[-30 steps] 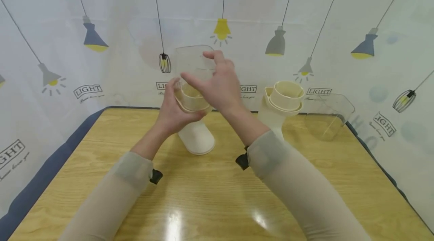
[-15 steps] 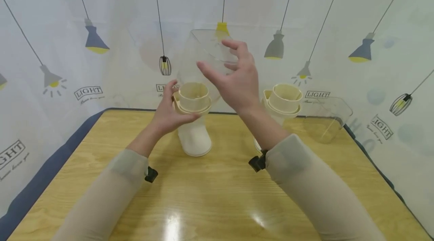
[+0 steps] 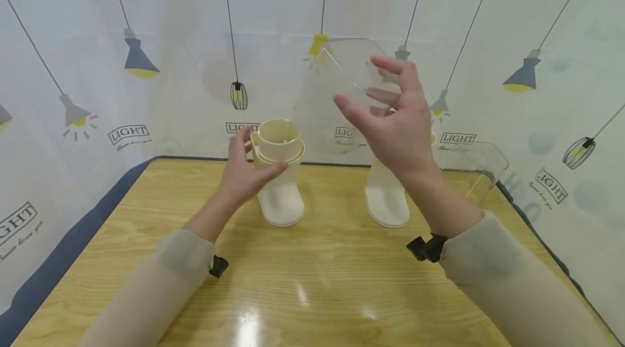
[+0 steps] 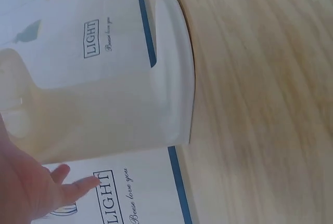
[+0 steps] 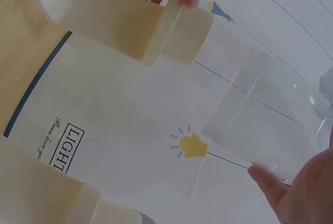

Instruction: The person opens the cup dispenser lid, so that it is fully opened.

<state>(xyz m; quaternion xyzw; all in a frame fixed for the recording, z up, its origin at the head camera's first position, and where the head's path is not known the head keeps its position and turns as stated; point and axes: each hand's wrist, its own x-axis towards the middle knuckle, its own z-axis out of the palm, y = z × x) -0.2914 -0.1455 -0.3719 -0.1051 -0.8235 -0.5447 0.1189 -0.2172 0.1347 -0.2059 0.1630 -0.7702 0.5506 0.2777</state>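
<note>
A cream plastic stand [image 3: 280,143] with a round collar on top stands upright on the table. My left hand [image 3: 244,171] holds it just below the collar, thumb across the front and fingers on the far left side. To its right, my right hand [image 3: 402,127] grips a clear plastic container [image 3: 349,65] in the air, thumb and fingers spread around its wall. The right wrist view shows that clear container [image 5: 260,120] apart from the stand's collar [image 5: 190,39]. In the left wrist view the stand [image 4: 104,115] rests with its base on the wood.
A second cream stand [image 3: 387,200] is on the table, partly hidden behind my right hand. Beyond it, at the back right, sits another clear container [image 3: 483,168]. A wooden table [image 3: 293,282] lies below, and a lamp-printed curtain [image 3: 185,92] hangs behind.
My right hand has lifted the clear container up off the first stand and carried it to the right, now in front of the second stand. The left hand stays at the first stand.
</note>
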